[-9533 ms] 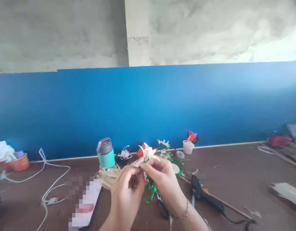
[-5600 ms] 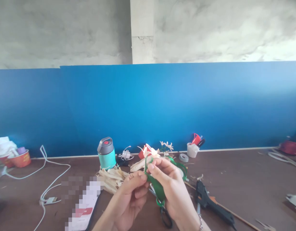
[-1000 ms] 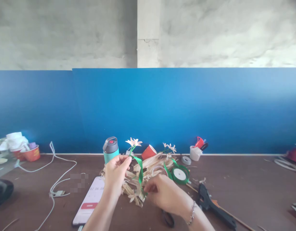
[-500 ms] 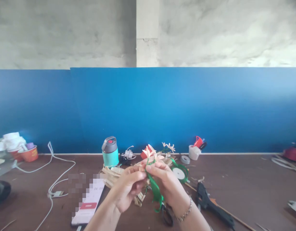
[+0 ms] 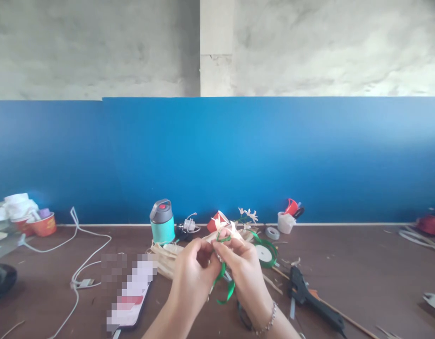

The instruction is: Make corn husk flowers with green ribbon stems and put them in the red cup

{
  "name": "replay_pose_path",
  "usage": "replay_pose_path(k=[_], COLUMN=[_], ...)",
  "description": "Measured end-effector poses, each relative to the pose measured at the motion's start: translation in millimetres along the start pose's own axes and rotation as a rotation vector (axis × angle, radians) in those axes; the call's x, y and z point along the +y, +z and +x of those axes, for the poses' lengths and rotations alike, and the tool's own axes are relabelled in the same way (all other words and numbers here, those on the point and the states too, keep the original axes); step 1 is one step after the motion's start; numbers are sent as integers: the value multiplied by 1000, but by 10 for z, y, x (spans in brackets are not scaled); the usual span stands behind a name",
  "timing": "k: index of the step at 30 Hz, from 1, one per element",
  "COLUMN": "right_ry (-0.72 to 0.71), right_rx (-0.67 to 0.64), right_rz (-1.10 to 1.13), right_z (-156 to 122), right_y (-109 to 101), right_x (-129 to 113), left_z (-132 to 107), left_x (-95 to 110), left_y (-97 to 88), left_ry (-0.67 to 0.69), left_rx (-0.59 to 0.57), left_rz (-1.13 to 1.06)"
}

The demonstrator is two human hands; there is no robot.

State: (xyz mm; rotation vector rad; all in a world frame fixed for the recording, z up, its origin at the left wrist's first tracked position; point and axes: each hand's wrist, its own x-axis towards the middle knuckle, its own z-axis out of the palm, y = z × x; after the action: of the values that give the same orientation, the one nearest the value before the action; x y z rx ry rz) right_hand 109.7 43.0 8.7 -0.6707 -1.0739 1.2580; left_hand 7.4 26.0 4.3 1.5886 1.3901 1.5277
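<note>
Both of my hands meet over the middle of the table, fingers pinched close together. My left hand and my right hand hold a small spray of cream flowers whose green-wrapped stem shows between the fingertips. A green ribbon passes between the hands, and its loose end curls below them. Which fingers grip stem and which grip ribbon is partly hidden. Just beyond my right hand lies a spool of green ribbon. Under my right wrist, dark scissors are mostly covered.
Pale dried husk strips lie behind my left hand. A phone is at the left, with white cables beyond. A turquoise flask, tape roll and white cup line the back. Right is a black glue gun.
My hands have turned slightly and shifted at the stem. The ribbon's hanging end has swung and now curls higher and narrower, and less of the scissors shows.
</note>
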Motion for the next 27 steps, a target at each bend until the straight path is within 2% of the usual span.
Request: replay_pose_path(k=[3, 6, 18, 21, 27], right_ry=[-49, -62, -49, -73, 73], right_rx=[4, 14, 54, 61, -90], right_rz=[-34, -70, -108, -96, 63], right_z=[-23, -42, -68, -56, 3], right_y=[24, 43, 68, 69, -14], right_x=[-6, -17, -20, -5, -26], left_z=[-40, -70, -112, -99, 21], left_x=[-45, -65, -91, -65, 76], left_y=[23, 30, 24, 12, -57], left_ry=[122, 211, 386, 303, -161], left_rx=[114, 187, 218, 178, -22], left_rz=[131, 147, 238, 186, -245])
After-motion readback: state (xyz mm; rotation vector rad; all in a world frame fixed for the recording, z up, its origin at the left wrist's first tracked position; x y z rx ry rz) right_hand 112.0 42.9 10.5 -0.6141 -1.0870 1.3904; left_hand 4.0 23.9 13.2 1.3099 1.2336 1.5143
